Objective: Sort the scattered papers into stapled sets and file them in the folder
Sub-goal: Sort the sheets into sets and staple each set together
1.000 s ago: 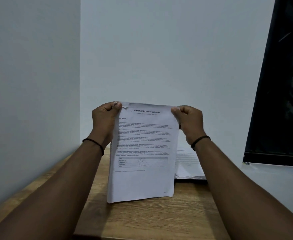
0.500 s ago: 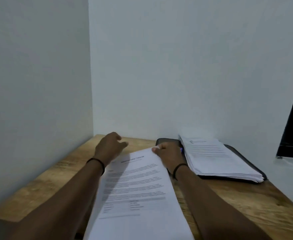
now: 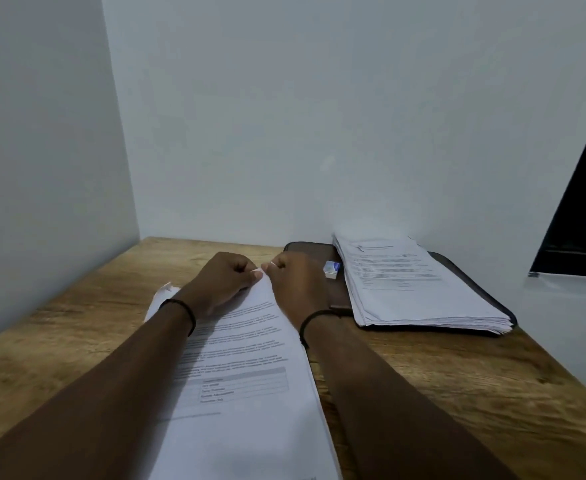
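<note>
White printed paper set [image 3: 246, 358] lies flat on the wooden desk [image 3: 458, 375]. My left hand [image 3: 220, 285] and right hand [image 3: 296, 289] pinch its far edge, fingers curled. Dark folder [image 3: 307, 251] beyond, under a thick paper stack [image 3: 419, 289].

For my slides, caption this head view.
Both hands pinch a printed sheet's top edge on a wooden desk.

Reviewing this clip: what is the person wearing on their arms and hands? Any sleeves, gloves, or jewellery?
Both forearms are bare, with no sleeves in view and no gloves. The left hand and the right hand each have a thin black band around the wrist, like a cord or hair tie. No rings or watch are visible.
</note>
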